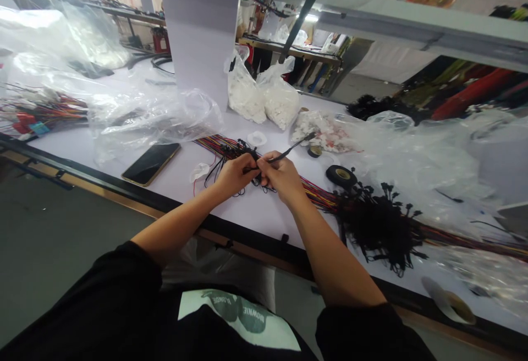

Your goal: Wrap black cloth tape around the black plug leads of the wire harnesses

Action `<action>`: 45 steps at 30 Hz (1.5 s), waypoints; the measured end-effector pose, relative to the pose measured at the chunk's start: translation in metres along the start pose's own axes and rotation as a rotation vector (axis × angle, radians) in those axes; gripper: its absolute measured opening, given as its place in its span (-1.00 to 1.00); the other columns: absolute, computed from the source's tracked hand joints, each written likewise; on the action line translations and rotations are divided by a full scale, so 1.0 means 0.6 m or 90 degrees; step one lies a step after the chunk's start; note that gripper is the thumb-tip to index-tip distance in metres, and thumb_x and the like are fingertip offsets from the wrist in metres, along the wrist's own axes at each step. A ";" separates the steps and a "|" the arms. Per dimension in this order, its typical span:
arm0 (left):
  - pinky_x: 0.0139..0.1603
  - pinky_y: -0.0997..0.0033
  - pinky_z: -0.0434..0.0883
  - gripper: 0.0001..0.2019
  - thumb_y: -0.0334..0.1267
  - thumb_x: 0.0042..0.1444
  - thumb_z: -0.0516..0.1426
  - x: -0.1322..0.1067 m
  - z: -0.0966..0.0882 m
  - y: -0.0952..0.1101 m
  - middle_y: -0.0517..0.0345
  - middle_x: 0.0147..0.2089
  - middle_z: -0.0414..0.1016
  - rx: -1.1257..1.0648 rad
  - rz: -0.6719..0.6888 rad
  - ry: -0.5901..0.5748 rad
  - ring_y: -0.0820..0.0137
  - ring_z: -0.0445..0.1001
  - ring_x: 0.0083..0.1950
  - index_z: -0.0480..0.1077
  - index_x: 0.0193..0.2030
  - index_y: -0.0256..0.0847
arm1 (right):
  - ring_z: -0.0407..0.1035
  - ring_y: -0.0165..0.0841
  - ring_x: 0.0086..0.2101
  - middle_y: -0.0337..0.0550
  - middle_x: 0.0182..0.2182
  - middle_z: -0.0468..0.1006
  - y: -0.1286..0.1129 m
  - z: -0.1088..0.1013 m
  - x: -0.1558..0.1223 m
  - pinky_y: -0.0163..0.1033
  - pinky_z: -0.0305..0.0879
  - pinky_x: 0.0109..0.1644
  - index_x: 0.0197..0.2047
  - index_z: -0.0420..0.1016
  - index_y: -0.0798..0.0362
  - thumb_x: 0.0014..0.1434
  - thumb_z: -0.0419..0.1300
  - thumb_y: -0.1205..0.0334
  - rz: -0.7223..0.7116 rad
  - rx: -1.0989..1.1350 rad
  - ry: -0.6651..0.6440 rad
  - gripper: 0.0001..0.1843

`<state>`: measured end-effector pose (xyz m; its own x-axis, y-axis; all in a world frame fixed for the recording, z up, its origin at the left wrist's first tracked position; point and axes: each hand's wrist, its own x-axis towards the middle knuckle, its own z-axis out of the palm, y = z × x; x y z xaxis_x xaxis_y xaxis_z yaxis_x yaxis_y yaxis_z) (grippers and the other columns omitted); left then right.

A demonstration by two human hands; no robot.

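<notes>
My left hand (236, 174) and my right hand (280, 175) meet over a bundle of coloured wires (317, 193) on the white table. Both are closed, fingertips nearly touching. From between the right fingers a black taped cable (293, 145) slants up and right, ending in a small dark connector. The left fingers pinch the same cable near the bundle. Under and behind my hands sits a cluster of black connectors and short black leads (239, 149). Exactly where the fingertips press is partly hidden.
A phone (151, 164) lies left of my hands, near a clear plastic bag (152, 119). Right are a black tape roll (341, 175) and a heap of black connectors (379, 223). Bags of white parts (264, 97) stand behind. A shelf (330, 9) spans overhead. Another roll (449, 300) lies front right.
</notes>
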<state>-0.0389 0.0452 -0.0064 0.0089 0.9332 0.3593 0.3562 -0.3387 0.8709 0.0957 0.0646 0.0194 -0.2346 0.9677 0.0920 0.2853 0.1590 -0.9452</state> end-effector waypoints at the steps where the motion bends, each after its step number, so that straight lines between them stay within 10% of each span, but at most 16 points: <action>1: -0.47 0.55 0.12 -0.82 -0.35 -0.05 0.13 -0.001 0.001 0.000 0.36 -0.60 0.18 0.007 -0.005 0.009 0.58 0.16 -0.54 0.17 -0.55 -0.22 | 0.22 -0.47 -0.72 -0.39 -0.73 0.34 0.001 0.001 0.000 -0.38 0.07 -0.67 -0.42 0.31 0.00 -0.06 0.21 0.02 0.005 0.000 -0.020 -0.75; 9: -0.36 0.51 0.25 -0.91 -0.41 -0.04 0.13 0.001 0.005 -0.007 0.22 -0.43 0.40 0.076 0.041 0.061 0.49 0.34 -0.42 0.29 -0.38 -0.20 | 0.45 -0.34 -0.50 -0.26 -0.59 0.51 -0.003 -0.007 0.001 -0.21 0.39 -0.36 -0.47 0.33 0.00 -0.04 0.21 0.11 -0.051 -0.051 0.116 -0.83; 19: -0.30 0.48 0.30 -0.99 -0.38 -0.01 0.12 0.001 0.002 -0.003 0.17 -0.43 0.48 0.173 0.014 0.048 0.44 0.44 -0.36 0.35 -0.42 -0.23 | 0.46 -0.37 -0.58 -0.26 -0.65 0.52 0.002 -0.009 0.008 -0.31 0.40 -0.47 -0.52 0.30 0.03 -0.08 0.26 0.10 -0.010 0.043 0.104 -0.76; 25: -0.46 0.50 0.30 -0.91 -0.42 0.03 0.10 0.002 -0.007 0.021 0.29 -0.64 0.35 -0.201 -0.250 -0.058 0.54 0.34 -0.61 0.28 -0.47 -0.27 | 0.46 -0.34 -0.57 -0.25 -0.65 0.52 0.002 -0.008 0.006 -0.26 0.40 -0.43 -0.54 0.32 0.02 -0.05 0.23 0.11 -0.015 -0.022 0.113 -0.79; 31: -0.17 0.37 0.41 -0.81 -0.22 -0.01 0.21 0.021 -0.013 -0.007 0.13 -0.43 0.48 -0.613 -0.438 -0.210 0.46 0.50 -0.34 0.36 -0.35 -0.32 | 0.45 -0.33 -0.57 -0.24 -0.64 0.53 0.004 -0.013 0.005 -0.23 0.38 -0.44 -0.55 0.34 0.02 -0.06 0.23 0.10 -0.037 -0.081 0.061 -0.79; 36: -0.05 0.36 0.37 -0.77 -0.25 -0.16 0.28 0.026 0.000 -0.025 0.15 -0.41 0.46 -0.701 -0.291 -0.143 0.46 0.46 -0.28 0.36 -0.42 -0.32 | 0.43 -0.37 -0.61 -0.23 -0.67 0.52 0.013 -0.008 0.010 -0.30 0.35 -0.50 -0.56 0.33 0.03 -0.10 0.25 0.12 0.007 0.005 0.053 -0.78; 41: -0.03 0.29 0.35 -0.47 -0.20 -0.33 0.35 0.011 0.007 -0.009 0.18 -0.27 0.42 -0.503 -0.058 0.039 0.39 0.43 -0.18 0.30 -0.18 -0.25 | 0.37 -0.41 -0.65 -0.26 -0.72 0.46 0.013 -0.009 0.019 -0.33 0.31 -0.55 -0.60 0.27 0.03 -0.15 0.27 0.15 0.062 0.119 0.150 -0.76; 45: 0.10 0.17 0.28 -0.37 -0.15 -0.45 0.39 -0.001 -0.007 0.006 0.01 -0.08 0.39 -0.161 0.165 -0.127 0.21 0.35 0.02 0.31 -0.15 -0.22 | 0.24 -0.49 -0.69 -0.35 -0.76 0.35 0.008 -0.026 0.021 -0.34 0.21 -0.57 -0.66 0.25 0.04 -0.18 0.28 0.14 0.050 0.114 0.141 -0.72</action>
<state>-0.0416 0.0431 -0.0020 0.2573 0.8100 0.5270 0.0783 -0.5610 0.8241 0.1084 0.0807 0.0207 -0.0033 0.9980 0.0636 0.1217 0.0635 -0.9905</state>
